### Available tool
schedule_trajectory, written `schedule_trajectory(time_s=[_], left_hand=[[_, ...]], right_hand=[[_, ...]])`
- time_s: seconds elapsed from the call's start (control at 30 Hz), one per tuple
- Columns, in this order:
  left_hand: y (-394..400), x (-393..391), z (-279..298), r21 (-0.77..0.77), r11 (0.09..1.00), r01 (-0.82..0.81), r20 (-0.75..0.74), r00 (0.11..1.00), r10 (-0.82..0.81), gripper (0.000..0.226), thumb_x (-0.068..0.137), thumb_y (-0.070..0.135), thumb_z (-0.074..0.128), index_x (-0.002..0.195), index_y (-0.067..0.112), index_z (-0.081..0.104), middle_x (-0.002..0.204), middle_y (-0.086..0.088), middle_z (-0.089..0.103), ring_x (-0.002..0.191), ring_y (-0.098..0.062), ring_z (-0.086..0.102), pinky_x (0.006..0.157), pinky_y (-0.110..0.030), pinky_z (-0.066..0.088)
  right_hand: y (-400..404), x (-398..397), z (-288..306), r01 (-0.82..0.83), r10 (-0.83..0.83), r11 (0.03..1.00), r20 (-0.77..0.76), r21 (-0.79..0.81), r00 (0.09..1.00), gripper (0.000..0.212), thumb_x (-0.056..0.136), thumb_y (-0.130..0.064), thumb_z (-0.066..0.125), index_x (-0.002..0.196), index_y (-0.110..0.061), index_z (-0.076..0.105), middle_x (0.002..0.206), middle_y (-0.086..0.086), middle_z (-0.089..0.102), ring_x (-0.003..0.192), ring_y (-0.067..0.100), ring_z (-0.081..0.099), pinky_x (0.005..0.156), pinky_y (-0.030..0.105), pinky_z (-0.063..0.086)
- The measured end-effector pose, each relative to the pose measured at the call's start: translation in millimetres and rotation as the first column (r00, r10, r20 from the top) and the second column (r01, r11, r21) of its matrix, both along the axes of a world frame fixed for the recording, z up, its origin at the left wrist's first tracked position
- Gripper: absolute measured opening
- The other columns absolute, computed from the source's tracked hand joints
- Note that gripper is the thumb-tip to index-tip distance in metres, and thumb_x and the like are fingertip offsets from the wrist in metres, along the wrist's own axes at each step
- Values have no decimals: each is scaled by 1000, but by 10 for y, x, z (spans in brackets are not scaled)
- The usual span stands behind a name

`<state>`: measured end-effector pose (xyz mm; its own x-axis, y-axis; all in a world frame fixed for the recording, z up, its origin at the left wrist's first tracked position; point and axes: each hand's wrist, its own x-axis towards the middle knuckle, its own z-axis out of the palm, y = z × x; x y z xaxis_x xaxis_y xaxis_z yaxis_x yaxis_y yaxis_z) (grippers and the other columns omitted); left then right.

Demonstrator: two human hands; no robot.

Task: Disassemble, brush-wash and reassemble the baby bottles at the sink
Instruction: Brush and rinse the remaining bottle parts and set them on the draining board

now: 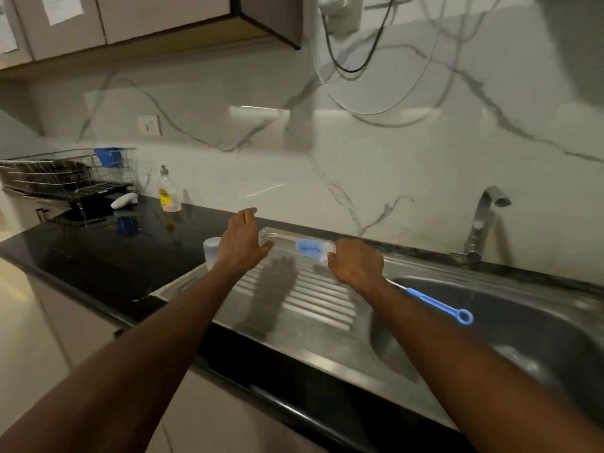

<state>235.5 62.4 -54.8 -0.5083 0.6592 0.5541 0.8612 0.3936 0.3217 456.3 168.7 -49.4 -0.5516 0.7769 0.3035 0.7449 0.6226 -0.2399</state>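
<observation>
Head view shows my left hand (243,238) spread flat, fingers straight, above the steel drainboard (304,299) beside a clear bottle part (211,251), while my right hand (356,263) curls around the blue bottle brush (312,249) near the sink basin (510,325).

Sink (539,322): stainless steel, brushed dull sheen; the drainboard (310,299) is ribbed and reflects hand shadows.
Tap (483,223): metal, satin grey.
Countertop (108,253): black stone, polished, mirror-glossy.
Backsplash (392,152): white marble-look slab with grey veins, smooth, glossy with light streaks.
Bottle brush (434,304): blue plastic handle, smooth; pale blue and white bristle head, soft-looking.
Cup (211,251): translucent, probably plastic, frosted; blurred.
Soap bottle (170,194): clear plastic, shiny, paper-like label.
Dish rack (65,178): bare wire metal, bright.
Cabinets (147,14): matt, flat fronts.
</observation>
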Motion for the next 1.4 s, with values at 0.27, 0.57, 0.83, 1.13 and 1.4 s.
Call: schedule_trajectory(time_s=[0.27, 0.57, 0.83, 1.13, 1.4], left_hand=[[921, 1329, -230, -92, 960, 266, -38, 962, -270, 74, 90, 40, 72, 148, 11, 38, 150, -11, 41, 137, -31, 40, 106, -44, 43], [1784, 2793, -609, -240, 819, 521, 15, 846, -533, 65, 83, 39, 75, 135, 12, 48, 136, -11, 51, 126, -29, 49, 99, -45, 49], [2099, 3094, -1168, -484, 685, 545, 79, 806, -586, 54, 89, 39, 70, 136, 17, 55, 139, -7, 54, 128, -27, 51, 105, -41, 45], [2375, 3310, -1613, -719, 216, 661, 385, 637, -668, 42, 91, 37, 71, 131, 27, 62, 123, 1, 64, 101, -13, 57, 99, -33, 48], [2427, 3393, -1708, -741, 167, 651, 401, 628, -668, 62, 79, 56, 78, 130, 26, 59, 120, 1, 65, 106, -17, 60, 97, -36, 50]], right_hand=[[357, 1262, 39, 216, -216, 976, -27, 4, 976, 24, 97, -35, 51, 113, -24, 66, 118, 3, 68, 107, 27, 65, 75, 31, 39], [658, 2729, -250, 387, -389, 917, 3, -94, 921, 34, 95, -43, 56, 117, -19, 66, 121, 6, 68, 110, 30, 65, 80, 34, 46], [980, 2936, -750, 469, -433, 867, 211, -168, 876, 29, 95, -25, 59, 121, -14, 64, 119, 6, 69, 108, 25, 67, 91, 36, 55], [1356, 2991, -1152, 513, -441, 842, 334, -168, 833, 31, 98, -25, 56, 127, -17, 61, 128, 7, 61, 116, 26, 59, 97, 39, 48], [1402, 3060, -1148, 547, -472, 821, 348, -161, 810, 22, 94, -25, 63, 115, -17, 65, 114, 5, 64, 105, 23, 61, 84, 35, 46]])
